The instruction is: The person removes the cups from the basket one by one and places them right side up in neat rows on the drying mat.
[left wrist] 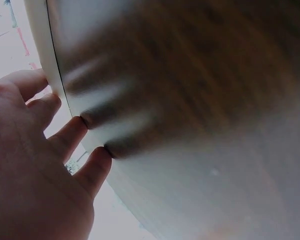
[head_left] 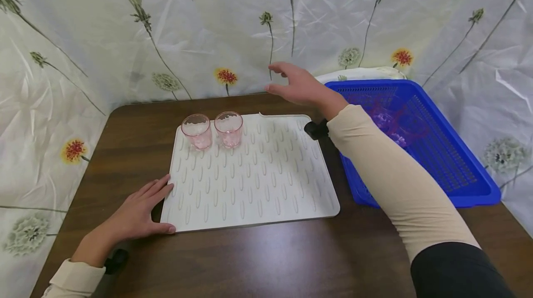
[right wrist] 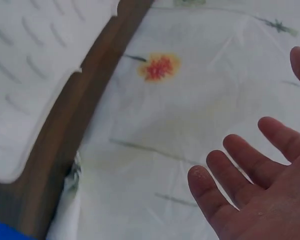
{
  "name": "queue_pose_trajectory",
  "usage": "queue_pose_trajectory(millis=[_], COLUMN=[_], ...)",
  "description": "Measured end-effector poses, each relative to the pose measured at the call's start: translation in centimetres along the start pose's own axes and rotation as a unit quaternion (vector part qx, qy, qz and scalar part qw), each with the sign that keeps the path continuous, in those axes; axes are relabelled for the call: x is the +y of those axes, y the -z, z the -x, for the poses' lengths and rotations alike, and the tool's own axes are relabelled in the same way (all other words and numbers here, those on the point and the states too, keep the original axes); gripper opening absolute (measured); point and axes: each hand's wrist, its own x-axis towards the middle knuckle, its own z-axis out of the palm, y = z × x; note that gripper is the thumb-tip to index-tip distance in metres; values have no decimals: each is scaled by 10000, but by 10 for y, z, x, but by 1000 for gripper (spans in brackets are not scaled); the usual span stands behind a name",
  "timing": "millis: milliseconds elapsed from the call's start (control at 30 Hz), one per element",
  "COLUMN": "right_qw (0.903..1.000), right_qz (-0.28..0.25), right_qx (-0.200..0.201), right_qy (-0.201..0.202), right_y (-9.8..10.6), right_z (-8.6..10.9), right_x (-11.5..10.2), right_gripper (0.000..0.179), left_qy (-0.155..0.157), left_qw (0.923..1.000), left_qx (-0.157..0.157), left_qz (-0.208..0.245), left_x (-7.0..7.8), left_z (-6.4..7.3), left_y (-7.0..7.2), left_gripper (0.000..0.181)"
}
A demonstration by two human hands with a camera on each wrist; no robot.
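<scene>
Two clear pink glasses stand upright side by side on the back left of a white ribbed mat: the left glass (head_left: 197,132) and the right glass (head_left: 229,130). My left hand (head_left: 139,212) lies at the mat's left front corner, fingers spread, fingertips and thumb at its edge. Raised over the back edge of the table, my right hand (head_left: 297,84) has its fingers apart and nothing in it. The right wrist view shows that hand (right wrist: 262,185) with the palm visible and the mat (right wrist: 27,75) off to the left.
A blue plastic basket (head_left: 447,159) sits at the right under my right forearm, with several pinkish glass items (head_left: 389,124) in it. The brown wooden table (head_left: 283,261) backs onto a flower-printed curtain (head_left: 233,20).
</scene>
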Motion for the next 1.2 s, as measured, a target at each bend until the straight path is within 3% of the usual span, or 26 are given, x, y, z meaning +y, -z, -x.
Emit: queue_pose_trajectory(millis=[267, 633, 767, 1000, 1200], right_qw=[9988, 9976, 9974, 9966, 9938], right_qz=[472, 675, 674, 203, 215], right_qx=[83, 111, 177, 350, 524], right_qy=[-103, -86, -197, -714, -954], right_y=[32, 58, 64, 71, 74], right_z=[25, 78, 95, 130, 143], right_x=[26, 41, 61, 102, 127], right_gripper=[63, 64, 64, 63, 65], left_qy=[-25, -103, -157, -260, -209], left_qw=[10000, 9999, 9998, 9994, 9996], left_qx=[25, 72, 102, 218, 167], left_qz=[31, 2, 42, 45, 29], left_x=[0, 0, 0, -3, -4], left_z=[1, 1, 3, 2, 2], left_y=[1, 2, 0, -2, -1], left_gripper=[110, 109, 108, 107, 108])
